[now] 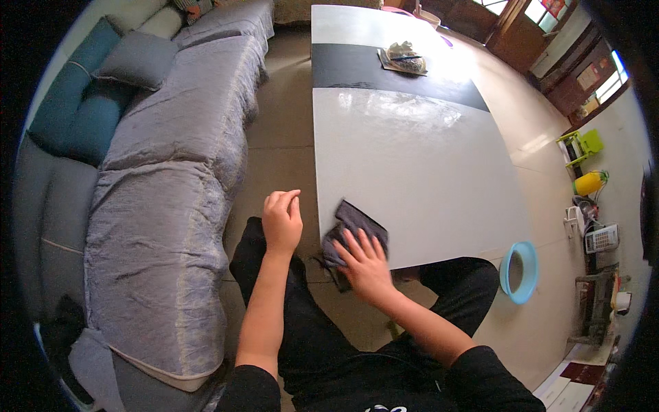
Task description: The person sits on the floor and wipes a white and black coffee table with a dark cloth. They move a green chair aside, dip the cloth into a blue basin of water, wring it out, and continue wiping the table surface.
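Observation:
My right hand lies flat with spread fingers on a dark grey cloth, pressing it onto the near left corner of a white table. Part of the cloth hangs over the table's edge under my palm. My left hand hovers to the left of the table, off its edge, fingers loosely curled and holding nothing. My legs in black trousers are below the table's near edge.
A grey covered sofa with teal cushions runs along the left. The table has a black band and a crumpled bag at its far end. A light blue basin sits on the floor to the right; clutter lines the right wall.

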The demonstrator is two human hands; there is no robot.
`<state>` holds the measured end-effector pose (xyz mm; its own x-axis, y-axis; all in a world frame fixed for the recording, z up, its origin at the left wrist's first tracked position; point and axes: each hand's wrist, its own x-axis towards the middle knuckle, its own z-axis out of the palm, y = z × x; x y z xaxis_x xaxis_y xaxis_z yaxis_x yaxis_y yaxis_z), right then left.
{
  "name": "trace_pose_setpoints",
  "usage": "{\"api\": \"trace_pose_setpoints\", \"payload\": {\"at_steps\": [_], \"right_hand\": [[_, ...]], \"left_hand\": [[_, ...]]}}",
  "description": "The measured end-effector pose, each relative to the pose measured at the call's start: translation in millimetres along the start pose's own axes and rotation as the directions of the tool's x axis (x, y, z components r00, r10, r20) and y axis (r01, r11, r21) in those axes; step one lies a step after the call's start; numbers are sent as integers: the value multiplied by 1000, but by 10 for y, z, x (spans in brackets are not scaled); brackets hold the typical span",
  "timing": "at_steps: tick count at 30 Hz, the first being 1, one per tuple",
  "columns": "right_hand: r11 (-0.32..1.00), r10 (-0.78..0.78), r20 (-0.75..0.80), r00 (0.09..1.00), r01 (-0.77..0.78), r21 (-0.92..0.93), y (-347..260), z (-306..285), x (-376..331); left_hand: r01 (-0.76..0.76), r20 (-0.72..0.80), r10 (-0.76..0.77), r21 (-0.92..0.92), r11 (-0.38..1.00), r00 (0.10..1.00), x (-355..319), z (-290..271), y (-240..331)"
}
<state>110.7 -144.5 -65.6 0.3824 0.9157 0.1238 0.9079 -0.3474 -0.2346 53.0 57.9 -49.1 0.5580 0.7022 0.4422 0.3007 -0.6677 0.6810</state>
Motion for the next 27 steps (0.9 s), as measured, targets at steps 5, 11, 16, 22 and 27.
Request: {"api": "trace_pose_setpoints", "payload": {"at_steps": [5, 11, 16, 22, 27], "right_hand": [[998, 67, 85, 994, -68, 17, 333, -247, -169], [931, 241, -60, 969, -248, -269, 433, 127, 1174], [895, 376, -49, 925, -376, -240, 351, 195, 1786], [996, -8, -42, 999, 5, -84, 110, 133, 693], [997, -2, 183, 983, 17, -78, 30, -179, -362]], "left_hand": [[37, 57, -48, 175, 984, 997, -26, -34, -152], [64, 73, -85, 251, 966, 994, 26, -28, -209], [211, 188, -259, 241, 947, 947, -10, 7, -242], [270, 294, -362, 310, 912, 885, 53, -134, -286], [249, 254, -302, 221, 943, 919, 3, -72, -282]]}}
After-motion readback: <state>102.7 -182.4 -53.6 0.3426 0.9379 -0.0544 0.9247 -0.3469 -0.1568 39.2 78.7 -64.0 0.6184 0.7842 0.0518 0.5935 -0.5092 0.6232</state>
